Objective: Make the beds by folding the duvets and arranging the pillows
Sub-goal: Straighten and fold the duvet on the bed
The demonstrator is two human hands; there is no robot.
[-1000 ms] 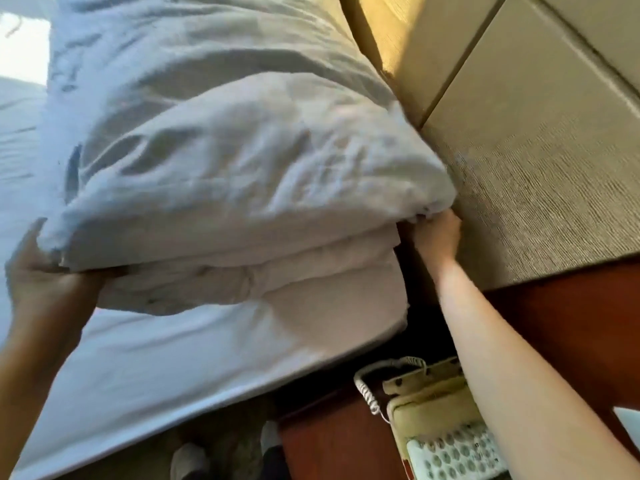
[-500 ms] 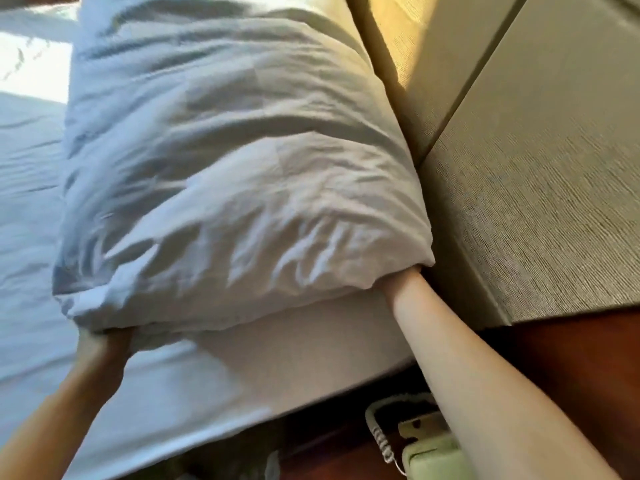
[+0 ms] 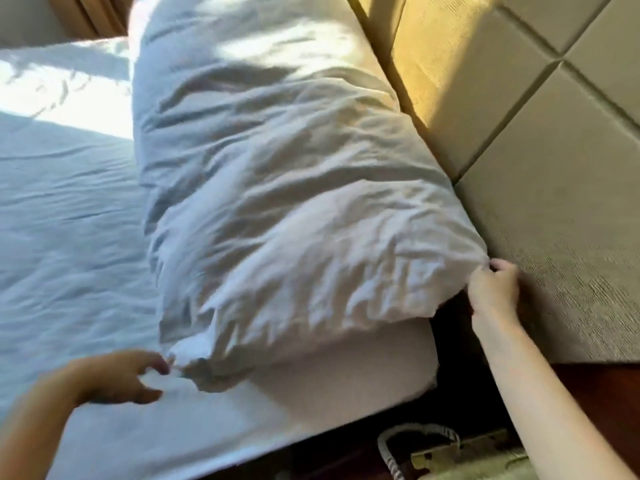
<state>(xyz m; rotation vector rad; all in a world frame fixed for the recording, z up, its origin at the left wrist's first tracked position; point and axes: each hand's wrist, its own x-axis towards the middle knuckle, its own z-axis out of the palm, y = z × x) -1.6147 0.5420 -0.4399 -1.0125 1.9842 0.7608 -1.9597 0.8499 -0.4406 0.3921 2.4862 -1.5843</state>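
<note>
Pillow (image 3: 311,265) corner is pinched in the right hand (image 3: 491,292) grip; left hand (image 3: 114,375) grip loose, empty, another corner just beside it.

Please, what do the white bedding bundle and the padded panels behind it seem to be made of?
The white bedding bundle looks like woven cotton or a cotton blend, matte: it creases finely and softly. The padded panels seem upholstered in beige woven textile, matte, with a fine ribbed weave and recessed seams.
</note>
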